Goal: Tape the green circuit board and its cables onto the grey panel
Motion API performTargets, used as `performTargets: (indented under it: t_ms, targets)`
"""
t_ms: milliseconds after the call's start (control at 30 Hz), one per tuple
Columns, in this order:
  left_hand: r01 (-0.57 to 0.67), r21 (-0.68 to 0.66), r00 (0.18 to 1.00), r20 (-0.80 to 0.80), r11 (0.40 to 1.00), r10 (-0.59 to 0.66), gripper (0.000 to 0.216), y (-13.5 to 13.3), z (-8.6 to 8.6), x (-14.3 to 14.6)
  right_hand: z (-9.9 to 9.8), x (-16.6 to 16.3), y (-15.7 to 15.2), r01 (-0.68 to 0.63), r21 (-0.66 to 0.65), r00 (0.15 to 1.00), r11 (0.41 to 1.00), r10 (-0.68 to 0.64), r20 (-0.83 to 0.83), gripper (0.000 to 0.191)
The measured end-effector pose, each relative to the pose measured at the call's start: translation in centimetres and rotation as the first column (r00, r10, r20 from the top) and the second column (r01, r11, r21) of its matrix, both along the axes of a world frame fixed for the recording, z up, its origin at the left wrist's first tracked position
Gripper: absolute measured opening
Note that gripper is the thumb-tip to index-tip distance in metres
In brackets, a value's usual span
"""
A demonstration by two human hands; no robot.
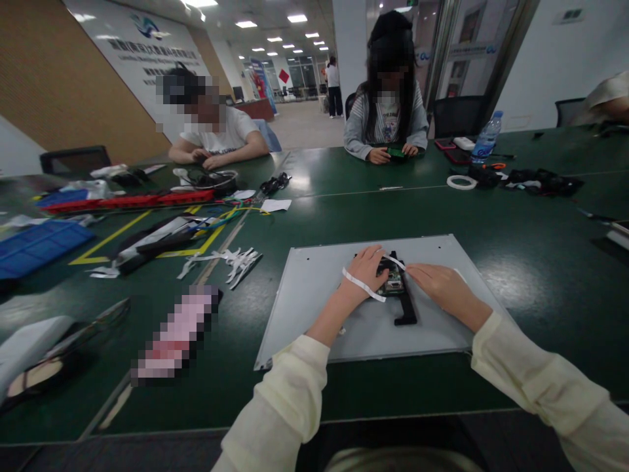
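Observation:
A grey metal panel (319, 301) lies flat on the green table in front of me. At its middle sits a small circuit board (394, 284) on a black bracket (405, 308). My left hand (362, 274) rests on the board's left side with its fingers curled over it, and a strip of white tape (363, 286) runs across its back. My right hand (437, 283) lies against the board's right side, fingertips pressing at another white strip (396, 262). What the fingertips pinch is hidden.
Loose white tape strips (236, 261) lie left of the panel, with black parts and cables (162, 239) beyond. A tape roll (461, 182) and a water bottle (486, 137) stand at the far right. Two people sit across the table, working with their own hands.

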State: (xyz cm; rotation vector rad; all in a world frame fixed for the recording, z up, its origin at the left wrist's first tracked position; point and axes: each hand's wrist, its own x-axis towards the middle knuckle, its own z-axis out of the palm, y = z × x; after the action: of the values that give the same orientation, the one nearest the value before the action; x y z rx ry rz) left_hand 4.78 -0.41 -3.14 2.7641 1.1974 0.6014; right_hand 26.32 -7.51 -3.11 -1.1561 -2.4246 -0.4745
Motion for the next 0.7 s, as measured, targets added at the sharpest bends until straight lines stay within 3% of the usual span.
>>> performTargets:
  t_ms: [367,700]
  targets:
    - [0.028,-0.023,0.998,-0.056,0.999,-0.029,0.036,0.15,-0.2,-0.05,-0.86,0.04,0.02,-0.052,-0.044,0.998,0.998,0.054,0.04,0.032]
    - [0.006,-0.037,0.999,-0.051,0.999,-0.007,0.035,0.03,-0.04,0.04,-0.57,0.3,0.06,-0.03,-0.116,0.997,0.993,0.022,-0.075,0.027]
